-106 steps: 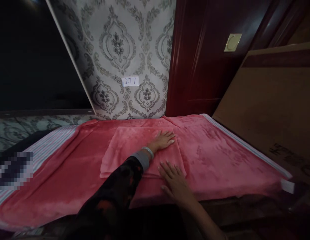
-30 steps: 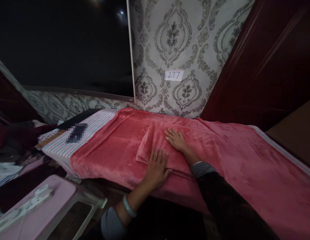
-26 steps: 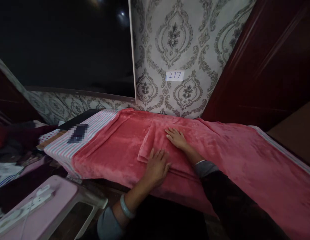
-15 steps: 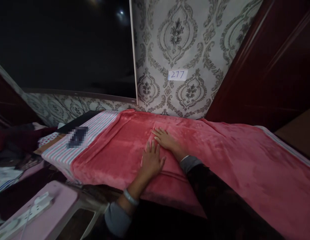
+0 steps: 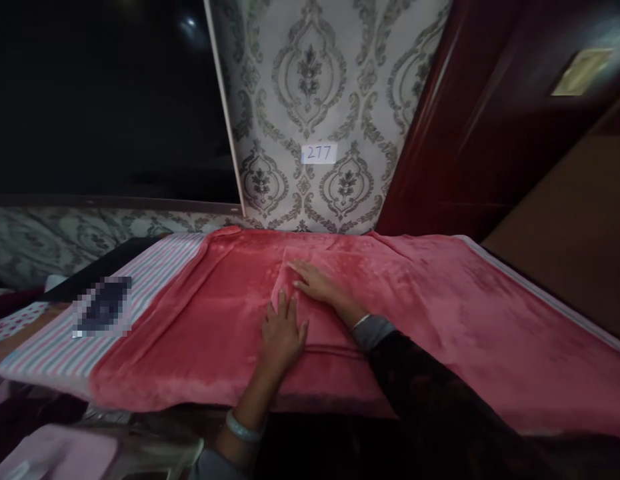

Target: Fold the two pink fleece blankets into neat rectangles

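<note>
A red-pink plush blanket is spread across the surface before me, with a folded layer under my hands near its middle. My left hand lies on the blanket with its fingers spread, just at the left edge of that fold. To its upper right, my right hand rests flat on the folded layer, fingers stretched out to the left. Neither hand grips the cloth. A striped cloth shows from under the blanket on the left.
A dark, pixelated object lies on the striped cloth. Behind stand a large television and patterned wallpaper with a "277" paper label. A pink stool top is at lower left. A brown panel borders the right.
The view has turned to the right, so everything sits further left. My hands stay flat on the fold; the right hand's fingers look a little closer together.
</note>
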Tool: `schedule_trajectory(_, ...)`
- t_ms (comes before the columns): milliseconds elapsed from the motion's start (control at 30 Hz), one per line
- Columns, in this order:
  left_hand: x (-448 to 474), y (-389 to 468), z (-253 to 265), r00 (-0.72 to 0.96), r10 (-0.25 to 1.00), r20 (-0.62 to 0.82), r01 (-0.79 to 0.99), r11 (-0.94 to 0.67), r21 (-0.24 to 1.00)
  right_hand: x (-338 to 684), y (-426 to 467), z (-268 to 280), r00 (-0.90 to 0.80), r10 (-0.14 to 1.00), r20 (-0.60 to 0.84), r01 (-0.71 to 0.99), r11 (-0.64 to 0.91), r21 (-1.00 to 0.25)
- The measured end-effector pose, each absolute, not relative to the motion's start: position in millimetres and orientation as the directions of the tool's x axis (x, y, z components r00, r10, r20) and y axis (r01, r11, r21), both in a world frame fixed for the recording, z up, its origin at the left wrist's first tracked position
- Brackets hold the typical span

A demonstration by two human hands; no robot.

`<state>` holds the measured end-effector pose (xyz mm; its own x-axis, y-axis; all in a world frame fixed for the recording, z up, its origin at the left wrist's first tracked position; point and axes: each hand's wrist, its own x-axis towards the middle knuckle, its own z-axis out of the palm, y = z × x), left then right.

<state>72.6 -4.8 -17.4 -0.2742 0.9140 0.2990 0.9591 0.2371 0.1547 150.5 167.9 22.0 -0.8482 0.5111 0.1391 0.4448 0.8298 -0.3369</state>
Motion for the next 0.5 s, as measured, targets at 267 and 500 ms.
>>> schedule_trajectory(267,66,-2,-15,-0.27,0.908,0.32,0.959,0.222,0.177,358,163,-30,-0.22,0.803,0.554,0.594,0.561,-0.577)
schedule_trajectory(500,62,1,-12,-0.253,0.9,0.355,0.961,0.192,0.2,427,118,-68,0.079,0.979,0.185,0.422,0.135,-0.896)
